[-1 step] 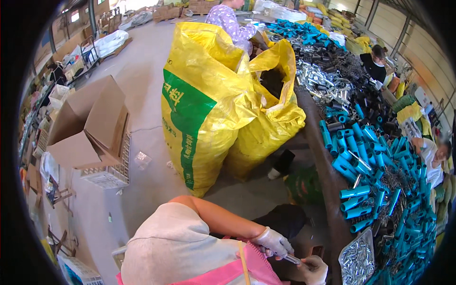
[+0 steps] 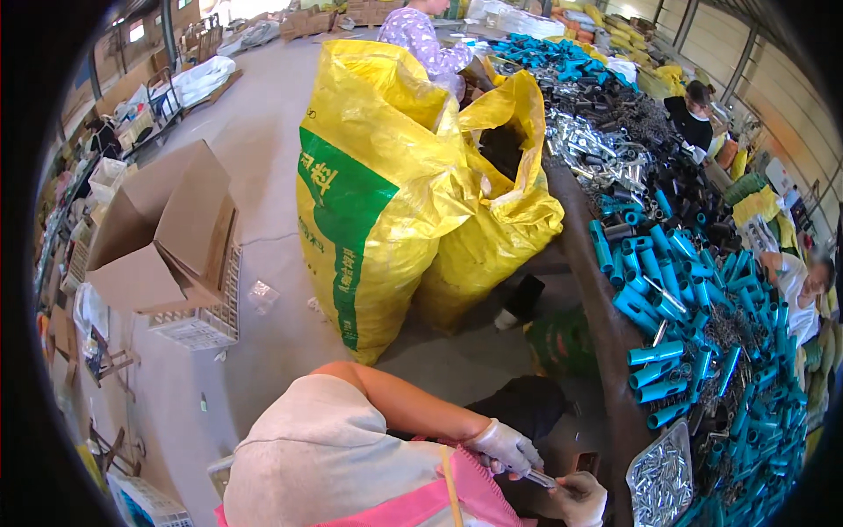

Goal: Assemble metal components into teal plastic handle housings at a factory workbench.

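Note:
Both my hands are at the lower edge, above my lap and beside the table. My left hand (image 2: 509, 446), in a whitish glove, is closed around a slim silver metal piece (image 2: 539, 479). That piece points right, toward my right hand (image 2: 580, 499), which is also gloved, with bare fingertips. Its fingers are curled in at the piece's far end, and what lies between them is hidden. Right of my hands, a clear plastic tub (image 2: 634, 474) of small silver metal pins stands at the table edge. Beyond it lie heaped teal tubular parts (image 2: 657, 373).
Two tall yellow woven sacks (image 2: 378, 237) stand ahead, against the table's brown edge (image 2: 584, 237). Black and silver metal parts (image 2: 597, 149) cover the farther tabletop. An open carton (image 2: 193, 220) rests on a white crate at left. Other people (image 2: 689, 123) are around the table.

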The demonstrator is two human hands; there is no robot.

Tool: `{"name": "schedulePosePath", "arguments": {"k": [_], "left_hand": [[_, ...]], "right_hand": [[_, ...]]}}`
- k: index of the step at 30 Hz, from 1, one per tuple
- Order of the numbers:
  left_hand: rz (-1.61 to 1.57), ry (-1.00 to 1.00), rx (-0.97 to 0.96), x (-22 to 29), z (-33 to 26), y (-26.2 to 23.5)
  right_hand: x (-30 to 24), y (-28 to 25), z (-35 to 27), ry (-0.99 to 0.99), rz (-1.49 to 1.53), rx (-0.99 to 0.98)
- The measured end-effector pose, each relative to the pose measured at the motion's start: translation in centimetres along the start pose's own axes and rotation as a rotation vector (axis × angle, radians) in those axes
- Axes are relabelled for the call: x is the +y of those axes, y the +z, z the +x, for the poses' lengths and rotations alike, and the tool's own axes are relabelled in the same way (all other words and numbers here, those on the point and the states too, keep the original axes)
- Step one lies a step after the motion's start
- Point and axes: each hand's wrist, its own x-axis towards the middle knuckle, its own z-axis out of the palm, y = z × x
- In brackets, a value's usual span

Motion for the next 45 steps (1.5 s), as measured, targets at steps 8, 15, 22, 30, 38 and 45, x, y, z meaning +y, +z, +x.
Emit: {"name": "schedulePosePath", "arguments": {"k": [8, 15, 22, 30, 38, 45], "left_hand": [[-0.068, -0.020, -0.079, 0.2, 0.7, 0.6], [-0.220, -0.085, -0.002, 4.3, 1.3, 0.3], [-0.278, -0.136, -0.064, 3.9, 5.3, 1.9], [-0.513, -0.323, -0.169, 2.3, 7.7, 4.0], [-0.539, -0.334, -0.127, 2.0, 8.6, 4.3], [-0.539, -0.309, -0.110, 2.1, 9.3, 5.3]], "right_hand": [[3.0, 1.0, -1.6, 0.115, 0.217, 0.198], [4.0, -0.1, -0.2, 0.149, 0.287, 0.386], [5.7, -0.7, -4.8, 0.321, 0.732, 0.507], [6.6, -0.5, -7.9, 0.387, 0.805, 0.487], [8.0, -0.5, -8.9, 0.251, 0.775, 0.542], [8.2, 0.4, -8.9, 0.377, 0.841, 0.676]]}}
